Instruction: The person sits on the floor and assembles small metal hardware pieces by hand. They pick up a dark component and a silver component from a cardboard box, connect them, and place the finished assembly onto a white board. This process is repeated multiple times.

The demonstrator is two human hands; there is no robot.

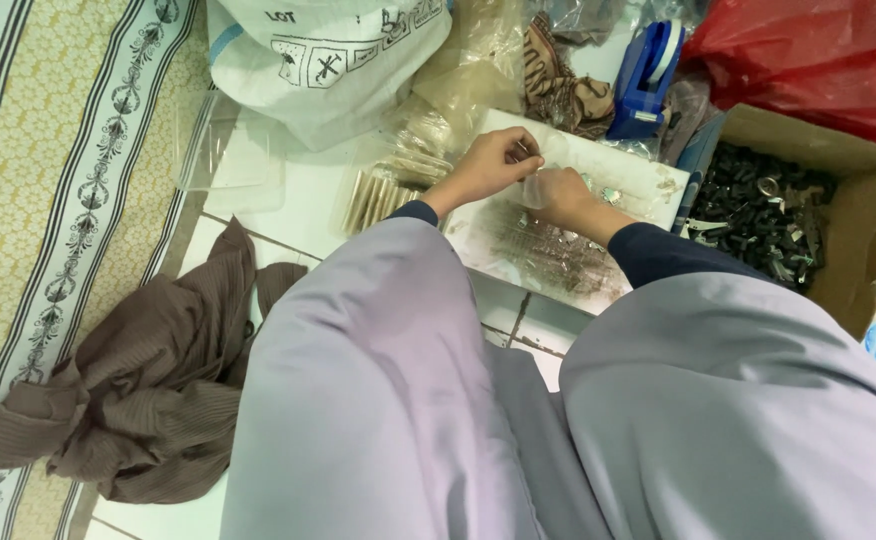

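My left hand (pixel 493 163) and my right hand (pixel 560 195) meet over a stained white board (pixel 648 180) on the tiled floor. Both pinch a small clear plastic bag (pixel 536 188) between them; the left fingers hold a small metal piece at its top. Small metal parts (pixel 548 255) lie scattered on the board below my hands. Wide grey sleeves (pixel 378 380) cover both my arms and hide the near part of the board.
A cardboard box (pixel 863 190) of dark small parts (pixel 758 210) stands at the right. A blue tape dispenser (pixel 646 75), a red plastic bag (pixel 818 50) and a white sack (pixel 328 55) lie behind. Clear packets (pixel 388 190) and a brown cloth (pixel 148 390) lie left, beside a patterned mat (pixel 48 200).
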